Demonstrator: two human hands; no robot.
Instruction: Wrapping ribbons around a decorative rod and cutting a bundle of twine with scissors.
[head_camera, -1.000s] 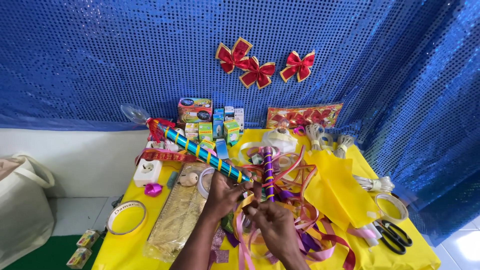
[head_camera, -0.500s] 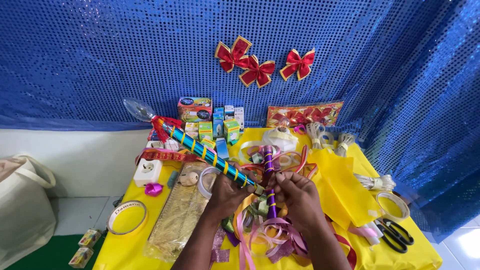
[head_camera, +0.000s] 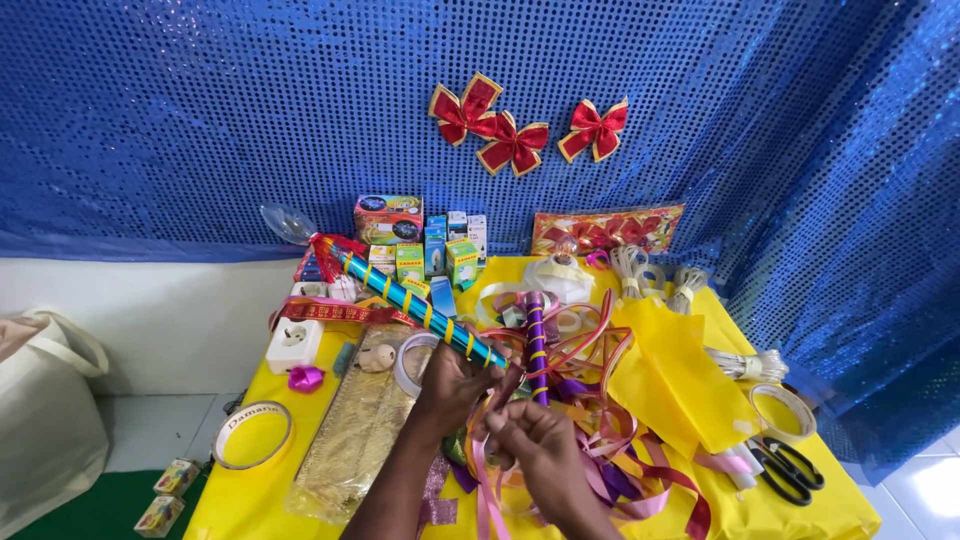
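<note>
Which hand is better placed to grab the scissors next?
Probably the right hand: the scissors lie at the table's right edge, on its side. The left hand grips the blue striped stick and sits farther away. The right is pinching ribbon, though.

Both forearms reach up from the near edge of the worktop, close together near its middle. The left hand (head_camera: 452, 385) sits a little farther from the near edge, its fingers curled into a closed grip, knuckles up. The right hand (head_camera: 530, 440) lies just beside it and nearer the edge, back of the hand upward, fingertips pinched together toward the left.
</note>
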